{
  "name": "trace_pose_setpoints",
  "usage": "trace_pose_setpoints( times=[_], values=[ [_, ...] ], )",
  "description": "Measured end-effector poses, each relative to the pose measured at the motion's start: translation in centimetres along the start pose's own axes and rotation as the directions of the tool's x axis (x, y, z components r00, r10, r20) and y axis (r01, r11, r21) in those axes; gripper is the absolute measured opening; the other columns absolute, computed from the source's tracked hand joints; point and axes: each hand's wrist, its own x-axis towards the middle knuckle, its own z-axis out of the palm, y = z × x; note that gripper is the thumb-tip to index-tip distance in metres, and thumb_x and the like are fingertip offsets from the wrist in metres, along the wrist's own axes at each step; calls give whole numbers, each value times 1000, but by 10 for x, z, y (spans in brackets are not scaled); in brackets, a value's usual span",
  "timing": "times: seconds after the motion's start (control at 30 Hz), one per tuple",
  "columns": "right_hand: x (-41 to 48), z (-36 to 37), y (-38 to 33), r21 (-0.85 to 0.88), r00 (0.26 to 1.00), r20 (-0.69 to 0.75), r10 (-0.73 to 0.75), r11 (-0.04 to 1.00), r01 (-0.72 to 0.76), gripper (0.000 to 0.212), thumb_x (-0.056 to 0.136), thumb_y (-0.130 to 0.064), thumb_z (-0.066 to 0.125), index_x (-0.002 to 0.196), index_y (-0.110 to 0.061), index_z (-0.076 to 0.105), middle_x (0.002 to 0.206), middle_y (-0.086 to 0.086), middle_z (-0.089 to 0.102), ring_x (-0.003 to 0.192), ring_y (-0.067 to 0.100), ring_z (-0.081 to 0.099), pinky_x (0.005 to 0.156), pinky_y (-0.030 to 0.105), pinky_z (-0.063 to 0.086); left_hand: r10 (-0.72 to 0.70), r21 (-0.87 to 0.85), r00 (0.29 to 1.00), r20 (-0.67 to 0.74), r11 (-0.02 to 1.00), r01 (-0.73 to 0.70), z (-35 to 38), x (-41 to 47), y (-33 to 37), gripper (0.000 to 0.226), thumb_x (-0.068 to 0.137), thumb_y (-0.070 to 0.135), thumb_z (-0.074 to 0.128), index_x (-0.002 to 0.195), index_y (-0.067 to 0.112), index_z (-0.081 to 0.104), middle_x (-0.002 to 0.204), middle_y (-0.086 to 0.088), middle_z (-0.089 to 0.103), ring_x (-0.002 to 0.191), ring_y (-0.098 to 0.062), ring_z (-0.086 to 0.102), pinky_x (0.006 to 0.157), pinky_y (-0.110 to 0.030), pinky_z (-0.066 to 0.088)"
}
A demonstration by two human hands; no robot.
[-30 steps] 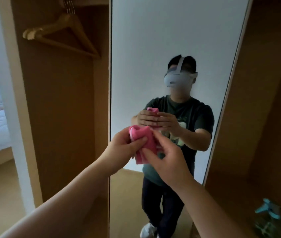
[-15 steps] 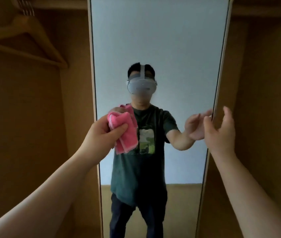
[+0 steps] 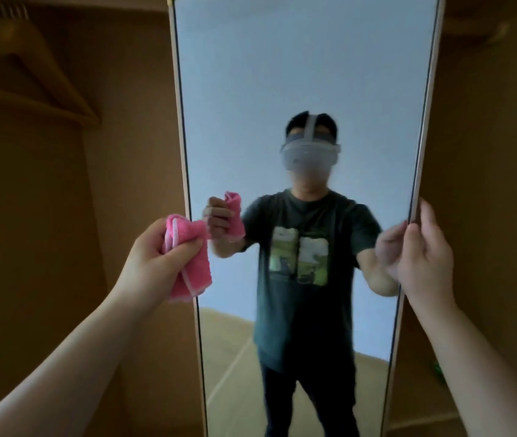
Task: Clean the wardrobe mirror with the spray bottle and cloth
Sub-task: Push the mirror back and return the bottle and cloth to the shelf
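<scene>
Two hands are raised: the left hand point(image 3: 153, 260) grips one pink cloth point(image 3: 189, 244) beside one mirror point(image 3: 298, 74), the right hand point(image 3: 426, 260) pinches its right edge; one hanger point(image 3: 39, 80) hangs left.

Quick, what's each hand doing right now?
Left hand: closed, gripping the pink cloth.
Right hand: holding the mirror by its right edge, thumb in front.
</scene>
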Motion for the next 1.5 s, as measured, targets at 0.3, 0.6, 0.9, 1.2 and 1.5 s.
trace_pose_setpoints(
  times=[0.3,0.6,0.9,1.2,1.5],
  values=[
    [-42,-6,-35,-11,913,-77,-400,916,400,43,100,-10,40,141,4,42,114,-2,67,104,3,62,86,18,50,-36,-21,999,-8,999,36,-16,-8,-6,21,88,22,65,103,32,56,94,-3,71,83,-21,71,70,-36,57],
    [-71,18,-72,-86,875,51,-481,871,483,55,102,-23,37,149,0,21,156,3,26,146,17,25,117,35,28,-50,-73,998,42,996,53,-20,-6,-7,20,90,19,64,102,33,56,83,2,71,78,-19,73,64,-35,59],
    [-86,44,-100,-114,835,116,-539,827,550,62,100,-20,42,148,3,11,159,18,6,150,29,9,120,38,19,-23,-78,996,83,997,29,-22,-9,4,21,92,17,60,86,37,59,75,-3,72,67,-28,71,48,-43,52],
    [-99,68,-117,-302,800,168,-576,742,598,66,97,-25,45,149,-1,12,157,21,7,150,31,7,120,44,17,-47,-93,995,89,994,55,-31,-8,3,9,79,27,61,87,30,57,72,-8,71,53,-37,62,47,-43,44],
    [-92,85,-109,-433,805,160,-571,692,577,70,95,-26,47,148,4,14,157,25,11,148,39,11,119,52,19,-62,-58,995,83,996,67,-34,0,-15,10,77,31,64,86,33,59,84,-13,70,69,-43,68,44,-39,50]
  ],
)
